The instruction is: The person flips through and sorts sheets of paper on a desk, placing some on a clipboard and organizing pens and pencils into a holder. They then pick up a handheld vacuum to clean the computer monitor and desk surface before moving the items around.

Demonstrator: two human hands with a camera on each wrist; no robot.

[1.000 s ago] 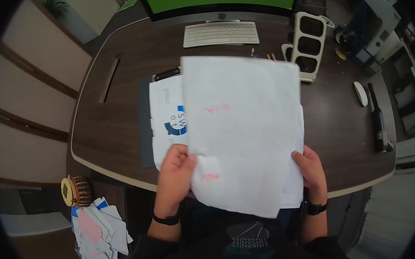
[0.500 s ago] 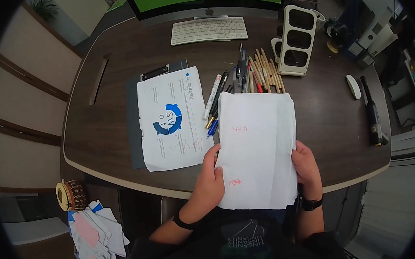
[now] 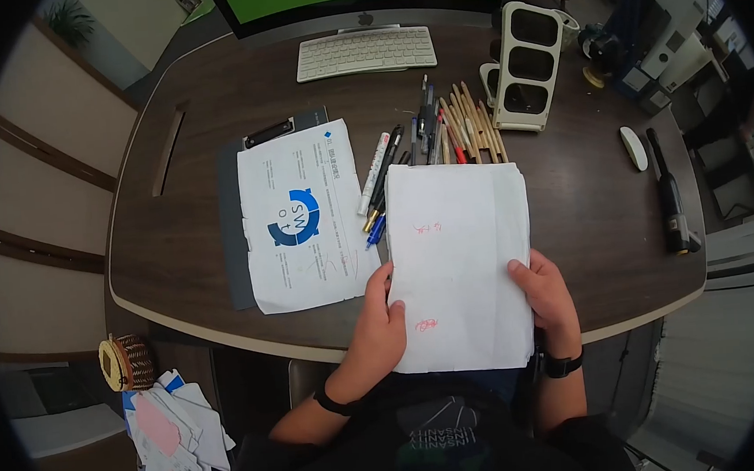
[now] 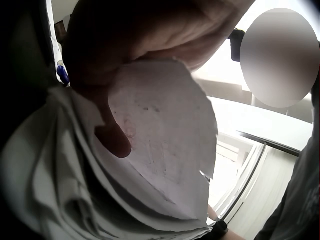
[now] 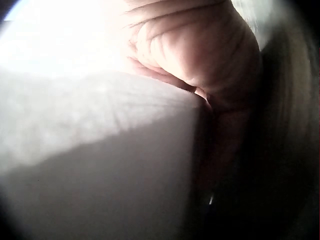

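Note:
A stack of white paper sheets [image 3: 458,256] with small red handwriting is held in front of the body, over the desk's near edge. My left hand [image 3: 379,326] grips its left side, thumb at the front edge. On the opposite side my right hand [image 3: 548,297] holds the stack, its thumb resting on the top sheet. In the left wrist view the paper layers [image 4: 160,125] bend and fan out under the thumb. The fingers behind the stack are hidden. Left of it, a printed sheet [image 3: 295,268] with a blue ring graphic lies on a dark clipboard [image 3: 234,238].
Pencils [image 3: 473,122] and several pens and markers [image 3: 375,172] lie just beyond the stack. A white organizer [image 3: 530,64], keyboard [image 3: 366,53] and mouse [image 3: 633,148] are further out. Below the desk's left side are a paper pile [image 3: 176,437] and a woven basket [image 3: 127,361].
The stack has come down and off the printed sheet, uncovering it and the pens. Its sheets now line up more evenly. My right thumb has moved further onto the top sheet.

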